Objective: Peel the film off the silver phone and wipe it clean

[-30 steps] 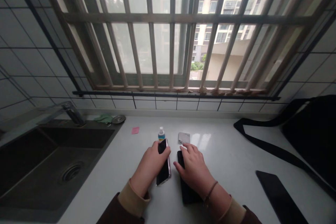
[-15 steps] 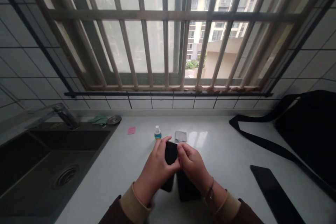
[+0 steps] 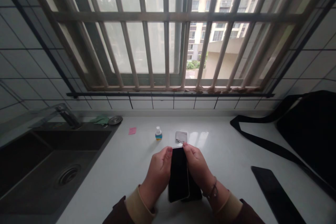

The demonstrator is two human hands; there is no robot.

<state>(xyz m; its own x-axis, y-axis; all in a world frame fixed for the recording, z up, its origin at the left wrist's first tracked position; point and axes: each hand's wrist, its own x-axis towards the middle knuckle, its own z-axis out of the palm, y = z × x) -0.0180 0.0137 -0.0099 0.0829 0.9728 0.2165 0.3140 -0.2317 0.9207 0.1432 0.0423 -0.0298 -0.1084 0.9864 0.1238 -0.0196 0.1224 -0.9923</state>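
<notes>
Both hands hold a black phone (image 3: 179, 175) above the white counter (image 3: 126, 168), screen up and long side toward me. My left hand (image 3: 157, 175) grips its left edge, thumb near the top. My right hand (image 3: 197, 169) closes on its right edge. A second dark flat thing (image 3: 195, 190), perhaps a phone or case, lies on the counter under the held phone, mostly hidden. Beyond the hands stand a small bottle with a blue and yellow label (image 3: 158, 133) and a grey cloth (image 3: 181, 136).
A dark sink (image 3: 52, 161) with a tap (image 3: 65, 113) fills the left. A pink note (image 3: 132, 131) lies near it. A black bag (image 3: 309, 129) with a long strap sits at the right, and a flat black slab (image 3: 275, 192) lies near the front right. A barred window is ahead.
My left hand lifted the phone off the counter and my right hand left the other dark thing and joined it. Both now hold the phone flat over that thing.
</notes>
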